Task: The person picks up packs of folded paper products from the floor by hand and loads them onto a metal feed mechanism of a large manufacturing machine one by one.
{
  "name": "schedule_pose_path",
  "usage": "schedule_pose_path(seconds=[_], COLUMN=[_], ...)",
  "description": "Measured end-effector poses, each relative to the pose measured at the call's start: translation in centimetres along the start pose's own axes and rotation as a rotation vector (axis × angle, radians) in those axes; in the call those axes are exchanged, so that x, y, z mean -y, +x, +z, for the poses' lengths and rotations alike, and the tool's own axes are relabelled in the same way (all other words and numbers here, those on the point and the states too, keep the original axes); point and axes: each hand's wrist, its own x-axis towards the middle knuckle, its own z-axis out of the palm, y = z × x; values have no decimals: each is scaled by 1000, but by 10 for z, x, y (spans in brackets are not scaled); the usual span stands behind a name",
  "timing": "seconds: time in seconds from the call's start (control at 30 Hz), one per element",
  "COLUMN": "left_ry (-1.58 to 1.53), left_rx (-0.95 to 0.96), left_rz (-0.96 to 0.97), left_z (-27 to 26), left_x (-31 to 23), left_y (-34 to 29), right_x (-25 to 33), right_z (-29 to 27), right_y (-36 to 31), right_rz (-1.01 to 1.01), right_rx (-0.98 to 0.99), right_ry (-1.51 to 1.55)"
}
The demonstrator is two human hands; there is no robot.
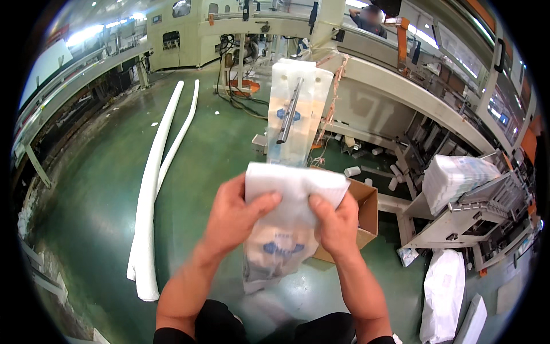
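Between both hands, in front of my body, is a stack of thin plastic bags. Its white upper end faces away from me, and the see-through lower part with a blue print hangs down toward my legs. My left hand grips the left side with its thumb on top. On the right side my right hand does the same, its fingers hidden underneath. Just beyond, similar plastic bags hang at a metal rod that points toward me. The held stack stands apart from the rod's tip.
A cardboard box stands on the floor behind my right hand. Two long white rolls lie at the left. Machine frames border the far side and right, where a bag stack rests. A person is at the back.
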Motion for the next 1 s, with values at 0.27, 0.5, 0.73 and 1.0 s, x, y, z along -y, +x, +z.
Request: schedule_pose_path(seconds=[0.27,0.5,0.73,1.0], left_ry=[-12,-2,-44,45], left_rx=[36,56,55,62], left_rz=[86,162,209,266], left_z=[-24,-23,-26,-23], left_x=[-9,12,23,28], left_y=[53,75,82,98], right_x=[1,-2,-6,-11], right_z=[17,16,8,2], right_y=[50,66,73,89], right_rz=[-42,-52,-54,-67], right_rx=[-101,-127,-106,-101], right_ry=[-38,-64,-110,-138])
